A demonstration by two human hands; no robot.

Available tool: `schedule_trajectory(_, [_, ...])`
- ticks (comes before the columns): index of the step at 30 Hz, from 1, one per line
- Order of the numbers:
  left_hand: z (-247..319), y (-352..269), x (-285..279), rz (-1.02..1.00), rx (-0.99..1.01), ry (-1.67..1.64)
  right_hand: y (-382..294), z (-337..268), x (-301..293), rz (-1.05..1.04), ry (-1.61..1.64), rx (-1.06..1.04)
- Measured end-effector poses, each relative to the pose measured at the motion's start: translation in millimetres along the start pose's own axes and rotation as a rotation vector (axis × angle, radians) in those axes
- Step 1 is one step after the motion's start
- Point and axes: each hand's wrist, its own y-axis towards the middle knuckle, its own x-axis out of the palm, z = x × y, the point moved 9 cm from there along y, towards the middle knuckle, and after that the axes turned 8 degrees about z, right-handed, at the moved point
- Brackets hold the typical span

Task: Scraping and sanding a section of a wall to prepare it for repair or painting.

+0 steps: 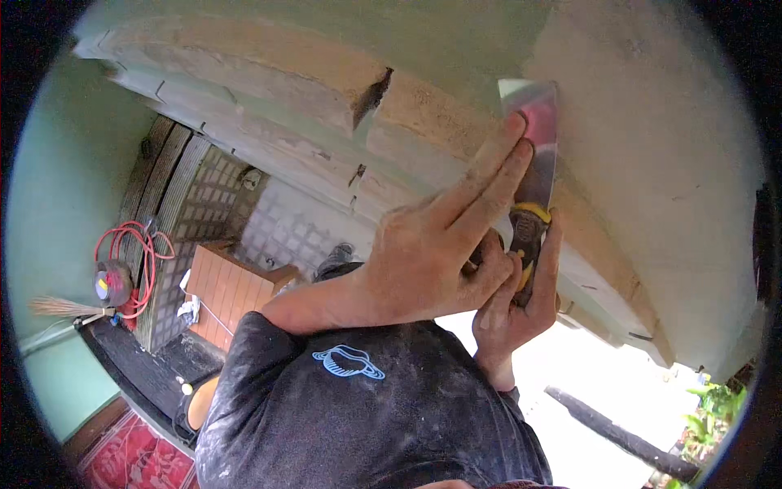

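A putty knife (pixel 529 183) with a broad metal blade and a black-and-yellow handle is held up in front of my chest. The blade lies close to a pale plastered wall (pixel 641 134); whether it touches cannot be told. Two extended fingers of my left hand (pixel 427 250) press on the blade, which has a pink patch or reflection. Its other fingers curl by the handle. My right hand (pixel 519 318) grips that handle from below, one finger along its side. Beside the blade runs a rough, sandy-brown ledge (pixel 421 110) with a dark gap (pixel 372 98).
Down to the left is a slatted wooden box (pixel 226 287) with a white cloth (pixel 190 310). A red hose (pixel 146 263), a round device (pixel 113 283) and a straw broom (pixel 67 305) lie further left. Plants (pixel 708 422) and a dark pole (pixel 617 428) show at lower right.
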Motion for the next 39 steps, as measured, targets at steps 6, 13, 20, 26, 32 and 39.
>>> schedule_trajectory(6, [-2.2,1.2,1.2,-0.062,-0.08,-0.032,7.8,-6.3,-0.6,0.01,0.038,-0.03])
schedule_trajectory(13, [-2.5,-8.7,9.1,-0.216,-0.147,-0.004,-1.4,-4.3,-14.1,0.005,-0.005,0.023])
schedule_trajectory(20, [4.0,-5.8,6.7,-0.158,-0.092,0.012,12.5,-1.6,-29.9,-0.082,-0.127,-0.048])
schedule_trajectory(26, [0.9,-1.8,2.6,-0.085,-0.09,0.0,25.5,-4.3,-12.9,-0.199,-0.189,-0.067])
schedule_trajectory(32, [-4.2,-1.6,6.8,-0.122,-0.07,0.018,19.6,-7.4,-11.5,-0.107,-0.139,-0.215])
schedule_trajectory(39, [3.6,-8.2,9.9,-0.151,-0.042,0.025,13.8,-8.8,-22.1,-0.071,-0.164,-0.215])
